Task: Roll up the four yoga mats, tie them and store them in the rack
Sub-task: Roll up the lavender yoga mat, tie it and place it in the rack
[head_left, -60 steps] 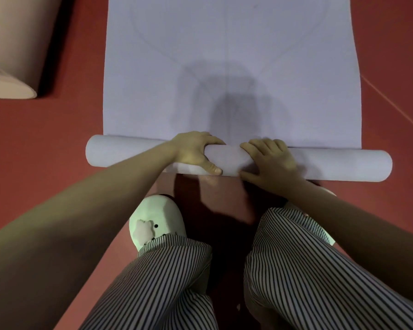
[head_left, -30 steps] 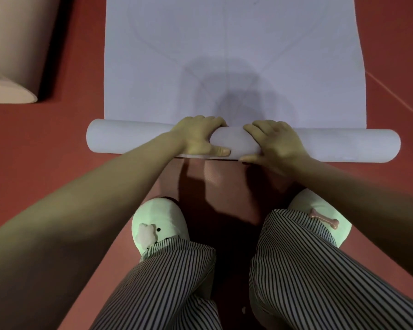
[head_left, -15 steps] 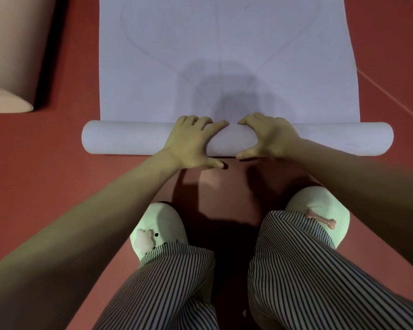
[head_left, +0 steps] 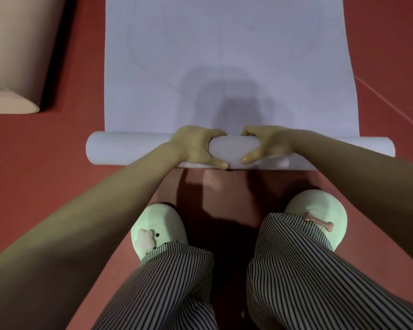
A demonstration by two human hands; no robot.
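Lavender mat (head_left: 224, 55): it lies on the red floor (head_left: 45, 163) in front of me, and its flat part runs away from me to the top edge of the view.
Roll (head_left: 129, 148): the near end of the mat is wound into a tube that lies crosswise, just beyond my feet. Its ends stick out past the flat part on both sides.
Left hand (head_left: 196, 146): I grip the roll near its middle, with my fingers curled over the top and far side. My thumb (head_left: 218, 163) is tucked against the near side, low by the floor.
Right hand (head_left: 266, 144): I grip the roll the same way, fingers bent over the top and thumb (head_left: 249, 158) on the near face, pointing at the left one.
Gap between hands: it is narrow. The thumb tips are close but apart, and a bare stretch of roll shows between them.
Shadow (head_left: 231, 101): a dark patch falls on the flat mat just beyond my hands.
Beige roll (head_left: 17, 51): it lies on the floor at far left, well apart from the lavender mat, with its open end toward me.
Slippers: both are pale green, the left (head_left: 157, 225) with a pink patch and the right (head_left: 320, 206) with a small bone (head_left: 318, 221) on top. They stand on the floor near the roll.
Trousers (head_left: 172, 282): they are striped black and white and cover the backs of both slippers.
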